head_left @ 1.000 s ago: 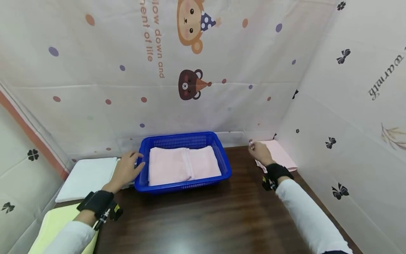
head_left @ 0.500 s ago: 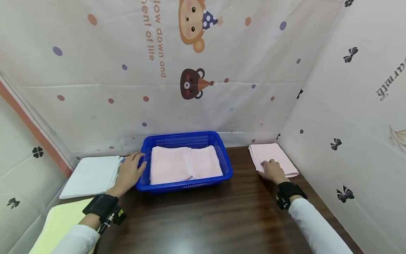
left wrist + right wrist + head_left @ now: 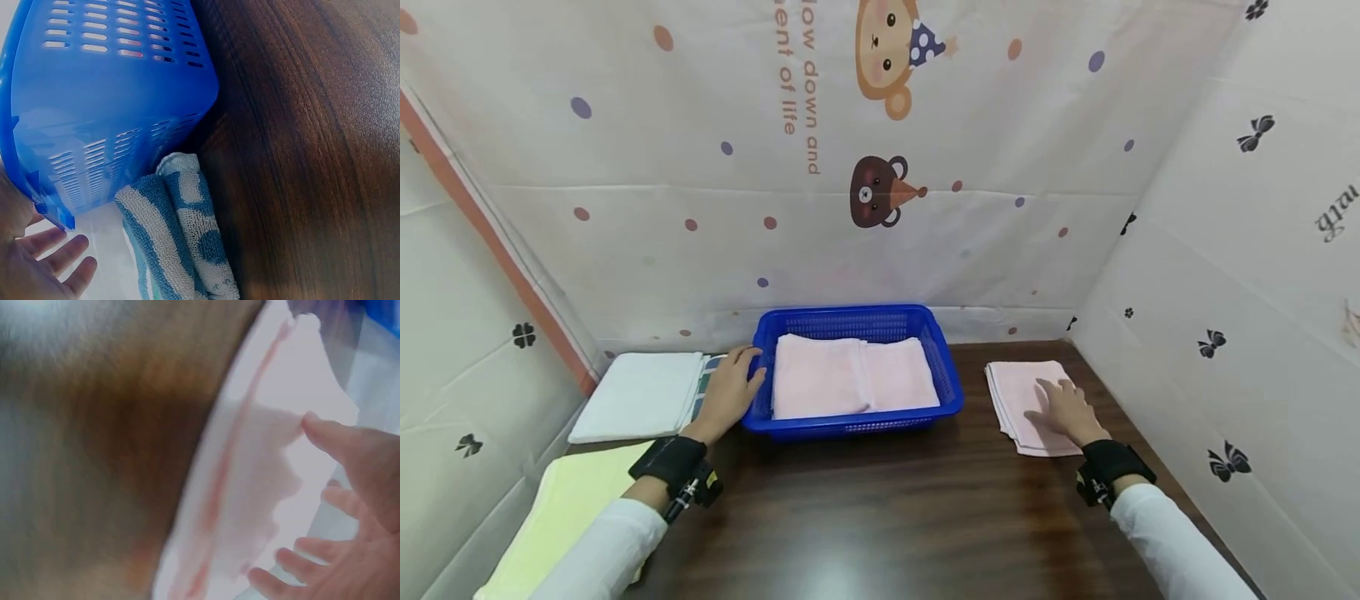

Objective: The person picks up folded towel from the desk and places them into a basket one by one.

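At the left end of a blue plastic basket (image 3: 853, 428), my left hand (image 3: 727, 396) rests by the rim. Its fingers (image 3: 67, 255) look extended and loose in the left wrist view, beside the basket wall (image 3: 81, 100). Folded pink towels (image 3: 820, 377) lie inside the basket. To the right, my right hand (image 3: 1070, 413) is over a folded pink towel (image 3: 1018, 396) on the table. The right wrist view shows its thumb and fingers (image 3: 300, 565) spread above the towel (image 3: 262, 462); whether the fingertips touch the cloth is hard to tell.
Left of the basket lie a folded white towel (image 3: 636, 396) and a blue-and-white patterned towel (image 3: 178, 228). Nearer me is a yellow towel (image 3: 576, 508). The dark wooden table (image 3: 880, 508) meets printed cloth walls (image 3: 805, 258) at the back and sides.
My right hand has come down from the air onto the right-hand pink towel, which now lies closer to me and off the back wall. My left hand has stayed at the basket's rim.
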Available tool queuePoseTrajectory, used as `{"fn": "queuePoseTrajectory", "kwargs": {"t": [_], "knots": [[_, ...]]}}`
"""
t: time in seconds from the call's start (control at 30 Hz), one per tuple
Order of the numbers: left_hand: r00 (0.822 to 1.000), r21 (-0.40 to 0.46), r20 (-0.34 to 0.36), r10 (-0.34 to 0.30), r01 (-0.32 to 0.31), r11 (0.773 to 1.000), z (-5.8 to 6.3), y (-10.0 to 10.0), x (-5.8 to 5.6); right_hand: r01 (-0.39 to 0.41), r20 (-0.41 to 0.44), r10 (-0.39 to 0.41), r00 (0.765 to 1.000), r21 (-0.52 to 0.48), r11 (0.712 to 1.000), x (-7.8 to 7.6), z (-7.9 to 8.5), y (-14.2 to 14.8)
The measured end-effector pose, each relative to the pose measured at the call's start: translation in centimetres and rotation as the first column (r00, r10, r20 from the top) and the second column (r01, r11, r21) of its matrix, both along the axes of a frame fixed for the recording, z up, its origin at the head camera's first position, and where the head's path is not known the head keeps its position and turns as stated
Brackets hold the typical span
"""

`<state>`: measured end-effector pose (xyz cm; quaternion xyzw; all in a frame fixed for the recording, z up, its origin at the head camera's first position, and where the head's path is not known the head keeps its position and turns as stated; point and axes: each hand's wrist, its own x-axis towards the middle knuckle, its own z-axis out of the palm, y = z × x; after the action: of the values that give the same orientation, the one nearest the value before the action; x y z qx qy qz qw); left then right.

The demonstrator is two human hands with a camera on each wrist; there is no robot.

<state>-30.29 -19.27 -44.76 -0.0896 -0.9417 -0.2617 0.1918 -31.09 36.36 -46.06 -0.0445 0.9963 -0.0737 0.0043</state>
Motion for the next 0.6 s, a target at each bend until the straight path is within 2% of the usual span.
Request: {"fn": "queuePoseTrajectory", "kwargs": {"t": [0.13,0.23,0.37,0.47,0.6], "knots": [[1.000,0.011,0.029,0.009,-0.009,1.000,-0.1,0.4,-0.1,0.000,0.105,-0.006,0.994,0.059,0.998,1.0,-0.8,-0.3],[0.999,0.016,0.037,0.012,-0.012,1.000,-0.1,0.5,0.1,-0.019,0.176,0.005,0.984,0.079,0.997,2.6,-0.2,-1.7],[0.999,0.014,0.050,0.016,-0.016,1.000,-0.1,0.5,0.2,-0.087,0.265,0.055,0.963,0.109,0.990,5.3,0.8,-3.9],[0.998,0.012,0.053,0.019,-0.020,1.000,-0.2,0.5,0.2,-0.145,0.283,0.111,0.953,0.103,0.984,7.2,1.0,-5.6],[0.999,0.013,0.037,0.020,-0.021,1.000,-0.1,0.4,0.1,-0.206,0.295,0.176,0.939,0.076,0.976,8.5,1.2,-8.2]]}}
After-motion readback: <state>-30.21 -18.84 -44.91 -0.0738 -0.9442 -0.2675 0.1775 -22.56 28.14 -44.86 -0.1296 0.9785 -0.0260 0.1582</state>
